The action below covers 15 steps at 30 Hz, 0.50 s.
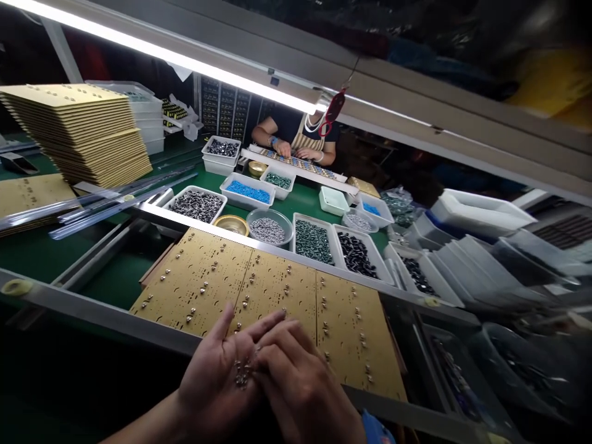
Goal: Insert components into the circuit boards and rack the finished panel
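Note:
My left hand [222, 370] is palm up, thumb and fingers stretched out, with a small heap of tiny silvery metal parts [241, 374] lying in it. Over its fingers bends my right hand [296, 370], thumb and fingertips pinched together beside the heap. Whatever is between those fingertips is too small or too hidden to tell. Just beyond both hands lie tan circuit boards [272, 296] side by side in a metal frame, with pairs of small silvery parts standing on them. My hands cover part of the boards' near edge.
Behind the boards, a metal rail [259, 243] fronts a brass bowl [231, 225], a round tub of silvery parts [267, 229] and trays of green [313, 240] and black components [355, 251]. Stacked boards [102, 135] stand left. Across the bench, a person's hands [283, 148] work. A lamp [185, 65] hangs above.

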Each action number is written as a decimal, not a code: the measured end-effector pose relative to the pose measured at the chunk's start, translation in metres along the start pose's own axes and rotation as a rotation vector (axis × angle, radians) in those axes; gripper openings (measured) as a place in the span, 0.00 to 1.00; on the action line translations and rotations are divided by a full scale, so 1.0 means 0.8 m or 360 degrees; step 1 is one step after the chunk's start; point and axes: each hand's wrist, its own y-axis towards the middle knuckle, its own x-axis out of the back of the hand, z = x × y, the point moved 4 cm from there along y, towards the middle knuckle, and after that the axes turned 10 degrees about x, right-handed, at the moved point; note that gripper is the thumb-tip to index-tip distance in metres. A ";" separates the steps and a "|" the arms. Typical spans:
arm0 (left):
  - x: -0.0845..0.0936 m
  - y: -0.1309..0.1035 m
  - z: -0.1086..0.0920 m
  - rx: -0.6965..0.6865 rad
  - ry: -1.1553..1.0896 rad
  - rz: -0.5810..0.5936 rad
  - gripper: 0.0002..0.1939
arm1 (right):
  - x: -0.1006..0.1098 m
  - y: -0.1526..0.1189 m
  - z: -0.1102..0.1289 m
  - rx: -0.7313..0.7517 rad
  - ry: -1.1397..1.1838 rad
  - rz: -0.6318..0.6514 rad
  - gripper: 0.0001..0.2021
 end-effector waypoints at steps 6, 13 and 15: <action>0.006 0.000 0.000 0.0020 0.0162 0.0042 0.42 | 0.006 -0.004 0.005 -0.0171 -0.0071 -0.0105 0.06; 0.005 0.000 -0.002 0.0027 0.0234 0.0009 0.44 | 0.052 -0.064 -0.060 -0.0475 -0.0397 -0.0399 0.07; 0.004 -0.001 -0.002 0.0019 0.0240 0.0007 0.44 | 0.051 -0.082 -0.073 -0.0504 -0.0412 -0.0351 0.07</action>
